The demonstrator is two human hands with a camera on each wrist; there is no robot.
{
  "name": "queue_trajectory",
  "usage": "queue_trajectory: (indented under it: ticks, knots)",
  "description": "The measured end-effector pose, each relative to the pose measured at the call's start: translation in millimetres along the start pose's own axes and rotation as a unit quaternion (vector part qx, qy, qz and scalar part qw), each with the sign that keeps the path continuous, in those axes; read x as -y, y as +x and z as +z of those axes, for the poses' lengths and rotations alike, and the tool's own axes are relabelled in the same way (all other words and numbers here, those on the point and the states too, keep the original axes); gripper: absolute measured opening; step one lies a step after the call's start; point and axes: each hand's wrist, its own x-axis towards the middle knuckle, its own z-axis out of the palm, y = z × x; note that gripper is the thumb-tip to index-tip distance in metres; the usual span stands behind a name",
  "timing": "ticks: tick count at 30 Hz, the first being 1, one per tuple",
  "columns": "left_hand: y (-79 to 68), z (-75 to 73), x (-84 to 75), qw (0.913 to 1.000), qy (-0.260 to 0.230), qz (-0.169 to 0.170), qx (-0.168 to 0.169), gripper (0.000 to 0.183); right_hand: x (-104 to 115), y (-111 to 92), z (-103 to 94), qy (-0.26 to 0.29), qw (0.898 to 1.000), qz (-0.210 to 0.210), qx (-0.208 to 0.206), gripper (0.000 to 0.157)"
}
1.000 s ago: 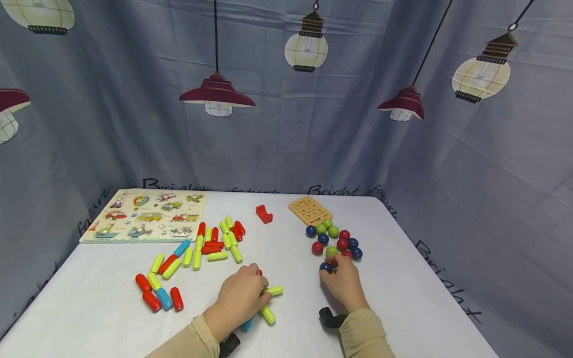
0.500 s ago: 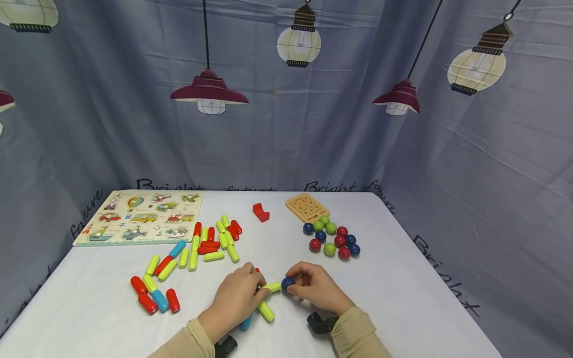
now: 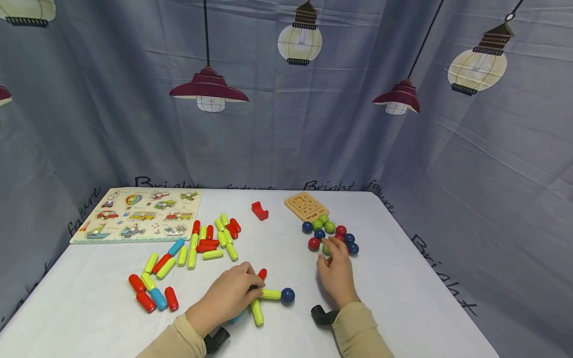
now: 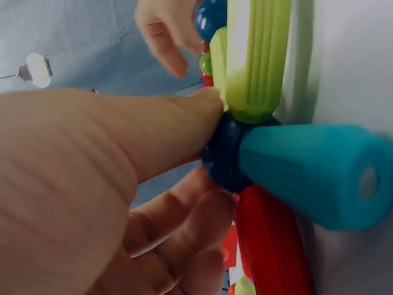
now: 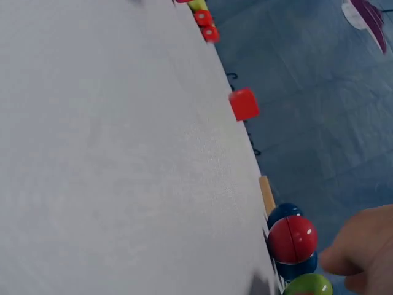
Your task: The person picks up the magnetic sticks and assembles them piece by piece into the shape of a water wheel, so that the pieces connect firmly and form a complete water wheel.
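Left hand [image 3: 227, 297]: thumb and fingers pinch dark-blue hub ball [image 4: 225, 158], rods radiating from it. Yellow-green rod [image 3: 270, 294] runs crosswise, long axis pointing right, far end against blue end ball [image 3: 288, 296], between hands. Second yellow-green rod [image 3: 257, 314] and teal rod [image 4: 316, 175] point back toward person; red rod [image 3: 262, 274] points away. Right hand [image 3: 337, 274]: fingers partly open, loosely bent, at green ball [image 3: 326, 250] among loose balls on counter [image 3: 412, 303]; contact unclear.

Left fingers [image 4: 212, 218] pinch dark-blue ball [image 4: 224, 153]; teal rod [image 4: 301, 172], red rod [image 4: 273, 246], yellow-green rod [image 4: 258, 61] meet it.
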Motion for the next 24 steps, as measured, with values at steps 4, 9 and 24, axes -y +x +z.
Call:
queue_trajectory:
  ticks: [4, 9, 24]
  knots:
    - [-0.7, -9.0, 4.4, 0.9997, -0.013, 0.014, 0.013, 0.014, -8, 7, 2.9, -0.07, 0.997, 0.013, 0.006, 0.048]
    - [-2.1, -16.0, 5.6, 0.9984, -0.015, 0.049, 0.023, 0.013, -12, 9, 6.3, -0.096, 0.995, 0.041, 0.011, 0.039]
    - [-3.7, 2.4, 5.4, 0.9938, 0.039, 0.058, 0.086, 0.038, 13, -13, 1.2, 0.114, 0.959, 0.019, 0.259, 0.034]
